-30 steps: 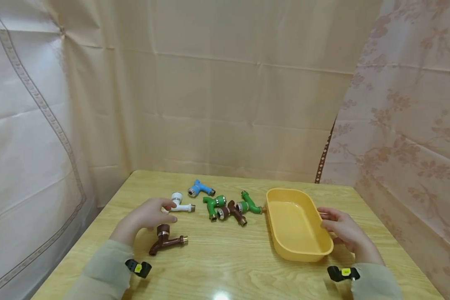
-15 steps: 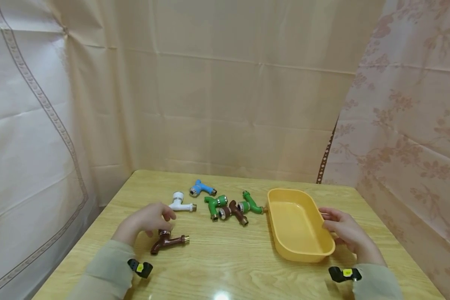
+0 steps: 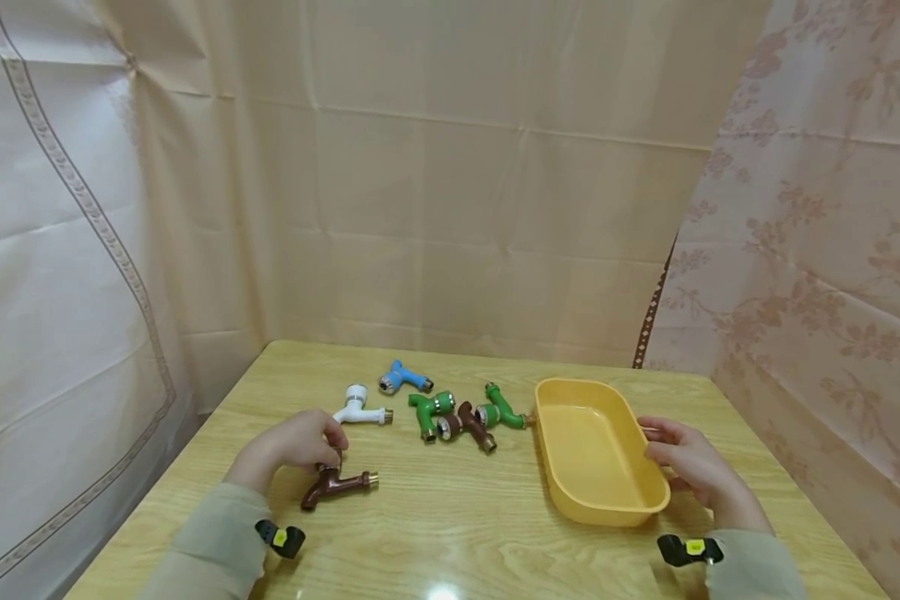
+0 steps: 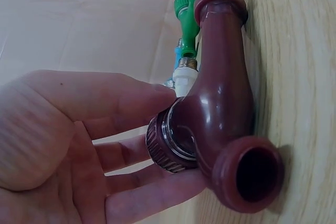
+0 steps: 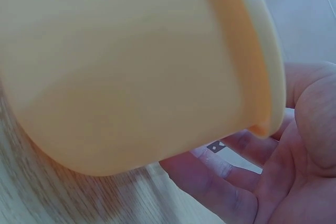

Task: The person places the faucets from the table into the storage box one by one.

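My left hand [image 3: 294, 443] pinches the knob of a brown tap [image 3: 336, 485] at the front left of the table. In the left wrist view the thumb lies on one side of the ribbed knob [image 4: 167, 142] and fingers on the other; the tap's round spout opening faces the camera. A white tap [image 3: 363, 413] lies just beyond this hand. On the right, my right hand [image 3: 693, 467] rests its fingers against the outer wall of a yellow plastic basin [image 3: 600, 514]. The right wrist view shows relaxed fingers [image 5: 210, 184] touching the basin below its rim.
Mid-table lie a blue tap [image 3: 405, 378], a green tap [image 3: 426, 410], a second brown tap [image 3: 468, 425] and another green tap [image 3: 501, 407], whose threaded end is close to the basin. Curtains hang behind the wooden table [image 3: 435, 533] and at both sides.
My left hand has come down slightly and its thumb and fingers have closed on the brown tap's knob. The right hand and basin stay in place.
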`<control>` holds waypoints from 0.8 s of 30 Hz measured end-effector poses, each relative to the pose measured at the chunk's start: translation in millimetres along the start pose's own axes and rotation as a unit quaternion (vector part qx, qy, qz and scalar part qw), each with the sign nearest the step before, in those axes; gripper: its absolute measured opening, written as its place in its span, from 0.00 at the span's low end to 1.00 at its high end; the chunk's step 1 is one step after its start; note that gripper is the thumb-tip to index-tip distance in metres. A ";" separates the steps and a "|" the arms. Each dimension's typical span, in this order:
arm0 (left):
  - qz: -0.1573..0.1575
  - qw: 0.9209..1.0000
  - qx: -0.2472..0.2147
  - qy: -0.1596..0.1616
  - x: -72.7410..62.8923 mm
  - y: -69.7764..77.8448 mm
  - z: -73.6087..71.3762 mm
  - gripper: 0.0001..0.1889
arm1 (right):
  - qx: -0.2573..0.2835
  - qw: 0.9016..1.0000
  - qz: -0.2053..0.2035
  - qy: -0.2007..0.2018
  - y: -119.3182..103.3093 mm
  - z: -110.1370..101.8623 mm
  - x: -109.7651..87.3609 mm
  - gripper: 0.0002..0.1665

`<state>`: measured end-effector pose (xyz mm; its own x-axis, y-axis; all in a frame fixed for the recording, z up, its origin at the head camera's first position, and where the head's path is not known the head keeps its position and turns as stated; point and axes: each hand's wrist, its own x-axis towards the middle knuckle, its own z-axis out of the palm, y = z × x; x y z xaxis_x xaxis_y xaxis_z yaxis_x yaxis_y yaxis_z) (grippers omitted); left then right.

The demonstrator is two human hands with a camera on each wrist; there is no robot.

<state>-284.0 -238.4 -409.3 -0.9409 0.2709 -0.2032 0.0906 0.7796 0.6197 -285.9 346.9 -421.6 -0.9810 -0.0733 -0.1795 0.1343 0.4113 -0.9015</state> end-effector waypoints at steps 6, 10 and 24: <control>0.014 1.000 -0.002 -0.004 2.0 -0.6 0.2 0.08 | -0.013 1.000 0.001 0.007 0.3 -0.9 -1.2 0.40; 0.021 1.000 -0.010 -0.009 3.2 -2.7 1.5 0.09 | -0.014 1.000 0.002 0.007 0.8 -1.2 -2.2 0.40; 0.024 0.999 -0.041 -0.014 1.1 -6.6 2.5 0.09 | 0.001 1.000 0.001 0.004 1.7 0.3 0.9 0.40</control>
<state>-284.9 -241.8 -415.5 -0.9266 0.3230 -0.1926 0.1070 0.7174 0.6884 -286.5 347.2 -423.4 -0.9819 -0.0651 -0.1779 0.1361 0.4104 -0.9017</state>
